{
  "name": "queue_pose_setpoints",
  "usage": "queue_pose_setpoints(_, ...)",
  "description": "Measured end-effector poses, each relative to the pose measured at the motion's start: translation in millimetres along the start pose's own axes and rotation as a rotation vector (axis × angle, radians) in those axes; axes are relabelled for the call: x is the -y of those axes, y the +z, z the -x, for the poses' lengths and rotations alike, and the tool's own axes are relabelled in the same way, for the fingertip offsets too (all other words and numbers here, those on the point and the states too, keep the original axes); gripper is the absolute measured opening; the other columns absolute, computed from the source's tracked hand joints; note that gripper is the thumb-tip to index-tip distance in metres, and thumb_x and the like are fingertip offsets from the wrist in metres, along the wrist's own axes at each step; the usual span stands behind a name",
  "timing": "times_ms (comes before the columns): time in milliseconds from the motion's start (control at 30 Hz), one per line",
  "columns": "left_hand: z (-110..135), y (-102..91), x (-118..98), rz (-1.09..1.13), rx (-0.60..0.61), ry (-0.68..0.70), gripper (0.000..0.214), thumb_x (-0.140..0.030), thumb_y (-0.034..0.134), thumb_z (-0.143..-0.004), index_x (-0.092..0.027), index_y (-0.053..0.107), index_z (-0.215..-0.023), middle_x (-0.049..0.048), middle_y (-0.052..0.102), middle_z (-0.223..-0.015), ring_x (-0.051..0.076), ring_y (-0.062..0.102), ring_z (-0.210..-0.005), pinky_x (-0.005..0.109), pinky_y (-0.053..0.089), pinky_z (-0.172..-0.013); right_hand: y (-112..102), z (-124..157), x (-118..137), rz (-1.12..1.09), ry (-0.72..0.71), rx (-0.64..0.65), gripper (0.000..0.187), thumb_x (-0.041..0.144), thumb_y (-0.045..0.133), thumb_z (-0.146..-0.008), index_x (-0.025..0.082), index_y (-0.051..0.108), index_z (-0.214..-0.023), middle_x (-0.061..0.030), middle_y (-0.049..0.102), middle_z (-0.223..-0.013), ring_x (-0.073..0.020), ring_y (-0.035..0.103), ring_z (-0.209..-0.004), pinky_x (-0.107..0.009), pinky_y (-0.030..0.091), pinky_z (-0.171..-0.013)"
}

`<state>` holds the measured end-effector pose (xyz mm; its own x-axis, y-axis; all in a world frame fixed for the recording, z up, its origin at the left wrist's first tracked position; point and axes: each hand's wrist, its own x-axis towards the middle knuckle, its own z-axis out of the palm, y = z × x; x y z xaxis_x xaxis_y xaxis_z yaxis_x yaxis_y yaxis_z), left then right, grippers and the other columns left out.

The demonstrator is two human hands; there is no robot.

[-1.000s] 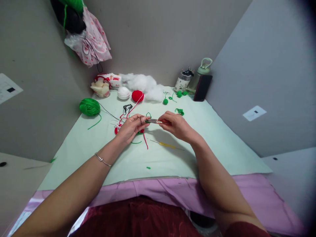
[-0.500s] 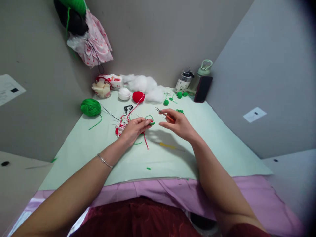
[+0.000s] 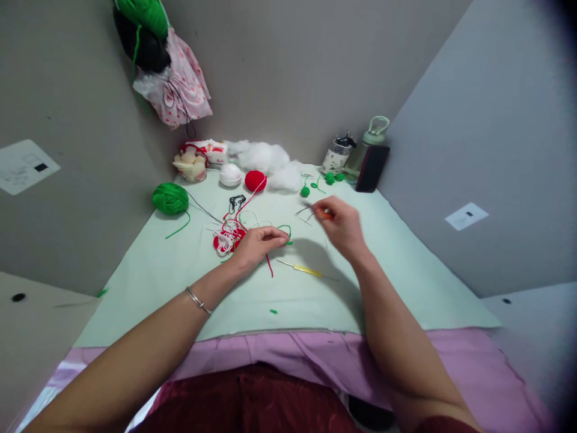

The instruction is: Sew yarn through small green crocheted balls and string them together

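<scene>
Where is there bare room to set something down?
Between the right forearm and the right wall; also in front of the green yarn ball, left of the left forearm. Crowded: around the left hand, where red and white yarn lies, and along the back wall.

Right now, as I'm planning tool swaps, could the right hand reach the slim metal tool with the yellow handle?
Probably yes: the yellow-handled tool lies uncovered, nothing visible blocking the right hand, though the orange-handled metal scissors in that hand may hinder grasping.
</scene>
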<state>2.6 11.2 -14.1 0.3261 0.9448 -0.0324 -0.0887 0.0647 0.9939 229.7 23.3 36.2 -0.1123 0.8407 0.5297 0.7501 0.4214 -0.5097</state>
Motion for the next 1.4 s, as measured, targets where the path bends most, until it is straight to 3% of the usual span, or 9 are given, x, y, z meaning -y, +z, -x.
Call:
queue_pose_setpoints(133, -0.6, -0.8, -0.2, 0.037, -0.042, 0.096, 0.022, -0.021, 0.08, -0.07, -0.019, 0.075, -0.091, 0.0055, 0.076, -0.097, 0.018, 0.068, -0.089, 0.033, 0.052, -0.086, -48.7, -7.5, -43.4, 0.369, 0.287, -0.596, 0.029, 0.019, 0.053, -0.086, 0.019, 0.066, -0.113, -0.0116, 0.067, -0.098, -0.0274, 0.062, -0.088, -0.04, 0.044, -0.082)
queue_pose_setpoints(233, -2.4, -1.7, 4.0, -0.004, -0.081, 0.163, 0.025, -0.02, 0.078, -0.072, -0.019, 0.072, -0.097, 0.0059, 0.074, -0.1, 0.019, 0.068, -0.094, 0.033, 0.053, -0.089, -66.1, -9.0, -63.6, 0.411, 0.342, -0.751, 0.052, 0.021, 0.058, -0.084, 0.013, 0.055, -0.136, -0.0169, 0.065, -0.103, -0.0303, 0.061, -0.095, -0.044, 0.043, -0.087)
queue_pose_setpoints(333, -3.8, -5.7, 6.5, -0.181, -0.08, 0.225, 0.022, -0.023, 0.073, -0.079, -0.021, 0.072, -0.1, 0.0066, 0.073, -0.106, 0.021, 0.067, -0.1, 0.037, 0.052, -0.094, -58.0, -10.7, -61.8, 0.171, 0.313, -0.59, 0.047, 0.037, 0.062, -0.088, 0.013, 0.059, -0.128, -0.0098, 0.064, -0.088, -0.0246, 0.06, -0.079, -0.04, 0.047, -0.077)
queue_pose_setpoints(467, -8.9, -23.2, -0.1, -0.391, -0.225, 0.35, 0.02, -0.028, 0.069, -0.084, -0.023, 0.073, -0.102, 0.0058, 0.071, -0.115, 0.023, 0.065, -0.108, 0.039, 0.05, -0.101, -35.4, -8.6, -35.6, -0.068, 0.217, -0.053, 0.036, 0.051, 0.064, -0.088, 0.019, 0.071, -0.103, -0.0049, 0.067, -0.08, -0.0186, 0.058, -0.07, -0.032, 0.046, -0.068)
queue_pose_setpoints(600, -17.4, -51.0, -12.4, -0.43, -0.41, 0.395, 0.017, -0.029, 0.066, -0.084, -0.021, 0.073, -0.098, 0.006, 0.072, -0.11, 0.023, 0.066, -0.107, 0.041, 0.047, -0.105, -22.4, -0.4, -14.0, -0.004, 0.147, 0.431, 0.039, 0.055, 0.063, -0.091, 0.022, 0.073, -0.109, -0.0076, 0.075, -0.102, -0.0216, 0.066, -0.086, -0.032, 0.048, -0.076)
queue_pose_setpoints(700, -22.8, -71.7, -17.5, -0.465, -0.466, 0.366, 0.017, -0.028, 0.066, -0.083, -0.02, 0.073, -0.096, 0.0064, 0.074, -0.108, 0.023, 0.066, -0.106, 0.041, 0.047, -0.105, -15.5, 2.7, -10.7, 0.141, 0.091, 0.45, 0.032, 0.046, 0.059, -0.096, 0.022, 0.072, -0.113, -0.0095, 0.073, -0.117, -0.0243, 0.067, -0.097, -0.034, 0.048, -0.082)
queue_pose_setpoints(1067, -39.3, -129.5, 2.0, -0.925, -0.623, 0.279, 0.016, -0.023, 0.065, -0.08, -0.022, 0.075, -0.092, 0.0087, 0.07, -0.11, 0.03, 0.058, -0.116, 0.047, 0.041, -0.11, -1.8, 2.0, -7.0, 0.304, 0.048, 0.392, 0.024, 0.027, 0.051, -0.099, 0.022, 0.072, -0.108, -0.0075, 0.077, -0.104, -0.0232, 0.068, -0.089, -0.032, 0.044, -0.076)
queue_pose_setpoints(1200, -43.4, -142.1, 2.8, -0.905, -0.59, 0.284, 0.01, -0.025, 0.064, -0.081, -0.022, 0.073, -0.084, 0.008, 0.072, -0.107, 0.028, 0.06, -0.113, 0.045, 0.041, -0.11, 1.4, 2.0, -8.4, 0.305, 0.01, 0.369, 0.023, 0.025, 0.051, -0.099, 0.022, 0.073, -0.106, -0.007, 0.077, -0.102, -0.023, 0.068, -0.089, -0.031, 0.043, -0.074)
queue_pose_setpoints(1400, -37.0, -176.2, -17.8, -0.785, -0.759, 0.346, 0.012, -0.027, 0.063, -0.084, -0.021, 0.066, -0.093, 0.0066, 0.07, -0.104, 0.022, 0.064, -0.099, 0.039, 0.05, -0.096, 2.9, 2.2, -10.4, 0.323, 0.007, 0.324, 0.023, 0.022, 0.051, -0.098, 0.022, 0.073, -0.104, -0.0062, 0.077, -0.102, -0.0227, 0.066, -0.089, -0.031, 0.042, -0.073)
